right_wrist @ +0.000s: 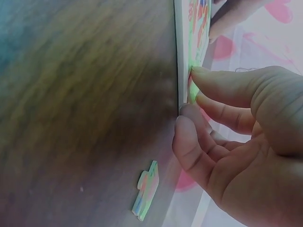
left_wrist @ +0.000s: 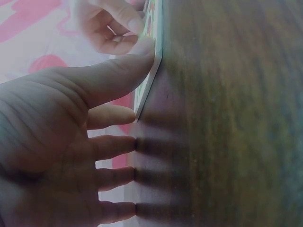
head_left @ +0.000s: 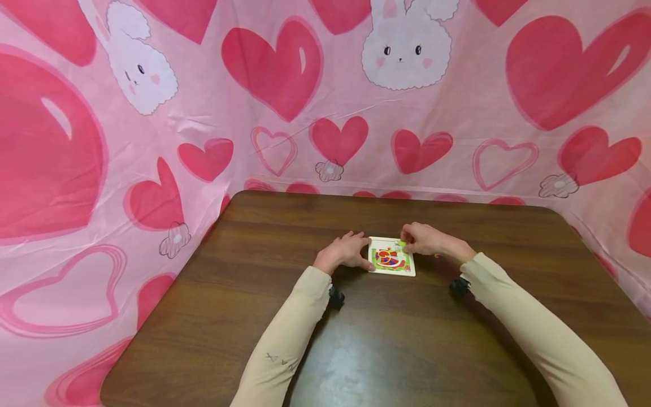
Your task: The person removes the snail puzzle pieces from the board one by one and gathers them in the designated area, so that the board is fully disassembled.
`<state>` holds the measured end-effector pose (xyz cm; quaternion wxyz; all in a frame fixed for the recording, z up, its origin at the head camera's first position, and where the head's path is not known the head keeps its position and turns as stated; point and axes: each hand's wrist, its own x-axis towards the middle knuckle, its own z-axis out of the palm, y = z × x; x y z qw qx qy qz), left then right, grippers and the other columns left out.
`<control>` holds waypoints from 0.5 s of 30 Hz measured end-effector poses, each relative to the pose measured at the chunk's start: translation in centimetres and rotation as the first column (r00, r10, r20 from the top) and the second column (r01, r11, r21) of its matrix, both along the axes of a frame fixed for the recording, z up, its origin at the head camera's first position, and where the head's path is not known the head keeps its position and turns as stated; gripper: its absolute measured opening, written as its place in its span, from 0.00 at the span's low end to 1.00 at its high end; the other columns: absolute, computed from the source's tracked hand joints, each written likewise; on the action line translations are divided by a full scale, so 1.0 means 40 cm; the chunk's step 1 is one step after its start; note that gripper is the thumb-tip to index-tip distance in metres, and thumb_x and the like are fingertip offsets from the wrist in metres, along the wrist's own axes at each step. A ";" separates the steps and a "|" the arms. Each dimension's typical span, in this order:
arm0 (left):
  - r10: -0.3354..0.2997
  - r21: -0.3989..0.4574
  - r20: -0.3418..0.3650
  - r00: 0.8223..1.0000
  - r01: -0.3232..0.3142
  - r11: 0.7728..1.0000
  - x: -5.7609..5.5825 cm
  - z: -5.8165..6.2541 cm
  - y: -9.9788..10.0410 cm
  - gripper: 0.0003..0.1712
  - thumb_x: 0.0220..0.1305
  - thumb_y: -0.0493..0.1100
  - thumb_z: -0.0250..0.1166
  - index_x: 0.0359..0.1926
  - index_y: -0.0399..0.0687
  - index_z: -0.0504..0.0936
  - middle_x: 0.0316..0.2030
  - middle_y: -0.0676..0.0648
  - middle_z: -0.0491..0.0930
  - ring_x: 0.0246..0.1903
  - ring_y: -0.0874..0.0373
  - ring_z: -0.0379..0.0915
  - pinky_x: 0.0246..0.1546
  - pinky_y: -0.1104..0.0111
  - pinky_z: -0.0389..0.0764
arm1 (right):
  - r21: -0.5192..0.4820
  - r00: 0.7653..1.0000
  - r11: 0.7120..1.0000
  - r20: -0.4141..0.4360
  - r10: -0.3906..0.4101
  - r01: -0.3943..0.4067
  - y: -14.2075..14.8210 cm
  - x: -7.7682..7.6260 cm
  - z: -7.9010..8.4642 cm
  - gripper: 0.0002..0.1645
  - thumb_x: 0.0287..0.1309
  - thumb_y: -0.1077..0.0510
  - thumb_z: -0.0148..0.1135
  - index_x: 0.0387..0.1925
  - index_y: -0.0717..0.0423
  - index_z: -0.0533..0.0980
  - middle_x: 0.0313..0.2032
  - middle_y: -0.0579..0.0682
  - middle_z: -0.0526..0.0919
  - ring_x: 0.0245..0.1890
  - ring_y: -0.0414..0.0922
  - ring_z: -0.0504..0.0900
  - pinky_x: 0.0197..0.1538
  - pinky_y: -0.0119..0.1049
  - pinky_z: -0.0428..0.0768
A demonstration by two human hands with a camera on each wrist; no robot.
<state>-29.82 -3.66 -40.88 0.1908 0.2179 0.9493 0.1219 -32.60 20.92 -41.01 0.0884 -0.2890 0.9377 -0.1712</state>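
Note:
A small square jigsaw puzzle board (head_left: 390, 260) with a white frame and a red, blue and green picture lies flat on the table. My left hand (head_left: 346, 250) is at its left side, thumb on the board near the front corner and index finger touching the far end of that edge. The other fingers reach down to the tabletop. At the board's far right part, my right hand (head_left: 426, 239) pinches a green puzzle piece (right_wrist: 193, 92) between thumb and index finger, its remaining fingers curled beside the frame. That piece is mostly covered by the fingertips.
Another loose puzzle piece (right_wrist: 147, 191) lies on the wooden table (head_left: 244, 294), to the right of the board and under the right hand. A pink cloth (head_left: 285, 147) with hearts and rabbits hangs behind the table and along its sides.

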 end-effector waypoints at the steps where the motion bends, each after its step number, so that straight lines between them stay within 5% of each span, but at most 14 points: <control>1: -0.001 -0.001 0.000 1.000 0.001 1.000 0.000 0.000 0.000 0.47 0.57 0.64 0.69 0.73 0.57 0.63 0.77 0.48 0.54 0.77 0.46 0.44 0.75 0.48 0.50 | -0.003 1.000 1.000 0.001 -0.001 0.001 0.001 -0.001 0.000 0.11 0.54 0.60 0.70 0.35 0.60 0.76 0.30 0.50 0.78 0.31 0.43 0.74 0.36 0.34 0.72; 15: -0.005 -0.009 0.001 1.000 0.005 1.000 -0.001 0.003 -0.001 0.47 0.57 0.64 0.68 0.74 0.57 0.62 0.77 0.48 0.53 0.77 0.46 0.43 0.75 0.47 0.50 | -0.083 0.997 0.993 0.022 -0.079 0.080 -0.007 0.009 0.013 0.12 0.54 0.62 0.70 0.36 0.57 0.74 0.29 0.50 0.76 0.31 0.45 0.72 0.35 0.36 0.71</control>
